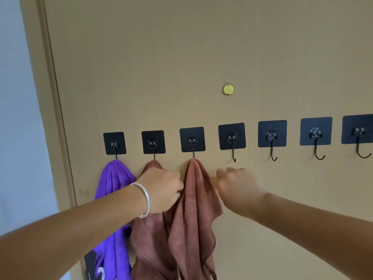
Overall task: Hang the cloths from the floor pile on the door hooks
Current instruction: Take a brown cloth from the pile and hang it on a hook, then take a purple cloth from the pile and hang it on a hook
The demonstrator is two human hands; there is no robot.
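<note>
Door [201, 57] carries row of black hooks. Purple cloth [113, 178] on first hook, brown cloth [149, 235] on second, another brown cloth [193, 209] on third hook [192, 142]. Left hand [161, 188] pinches its left edge. Right hand [236, 182] blurred just beside its right edge, fingers curled; grip cannot tell. Next hooks bare.

Home interior, likely a flat entrance. Tan door [201, 57] with brass peephole cover [228, 89]; row of black stick-on hooks [232, 138] across it; purple cloth [113, 184] and brown cloths [193, 209] hang from the leftmost three.
</note>
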